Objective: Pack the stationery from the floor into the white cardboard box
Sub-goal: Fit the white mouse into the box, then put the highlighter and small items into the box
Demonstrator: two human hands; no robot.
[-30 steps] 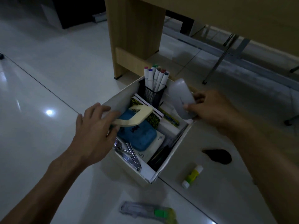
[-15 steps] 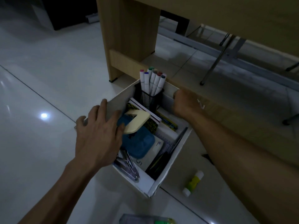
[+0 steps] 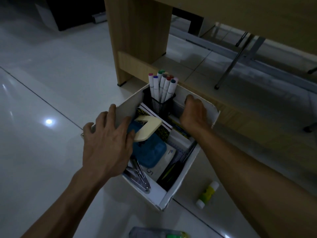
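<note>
The white cardboard box [image 3: 178, 188] stands open on the tiled floor. Inside are a black mesh cup [image 3: 158, 106] of marker pens [image 3: 162, 85], a cream and blue hole punch [image 3: 148, 129], a metal stapler [image 3: 139, 176], notebooks and dark pens. My left hand [image 3: 106, 143] grips the box's left wall, thumb inside by the hole punch. My right hand [image 3: 193, 112] reaches down into the far right corner of the box; its fingers and whatever is under them are hidden. A yellow-green glue stick [image 3: 207, 194] lies on the floor right of the box.
A clear packet with a green part [image 3: 159, 233] lies on the floor at the bottom edge. A wooden desk leg and low rail [image 3: 137, 40] stand just behind the box. Metal chair legs [image 3: 231, 66] stand further right.
My right hand carried a white oval object from above the box's right edge down into the far right corner, where it is now hidden. My left hand kept its hold on the left wall.
</note>
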